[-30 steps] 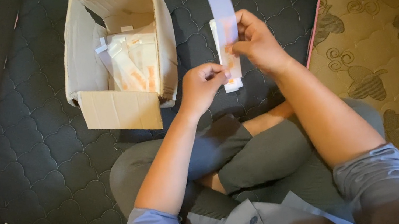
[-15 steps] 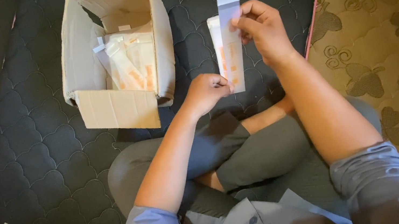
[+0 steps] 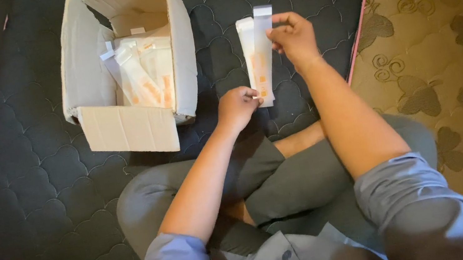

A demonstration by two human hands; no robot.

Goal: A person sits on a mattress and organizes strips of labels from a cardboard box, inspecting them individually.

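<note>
The right hand (image 3: 292,36) pinched the top of a long white packet (image 3: 258,55), the left hand (image 3: 235,108) gripped its bottom end, and it hung upright over the dark quilted mat (image 3: 32,184) (just right of the open cardboard box (image 3: 129,126) of similar packets (image 3: 143,76)).

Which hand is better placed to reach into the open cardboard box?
Left, probably. The left hand pinches only the bottom of the long white packet and sits nearer the open cardboard box; the right hand is farther away.
</note>
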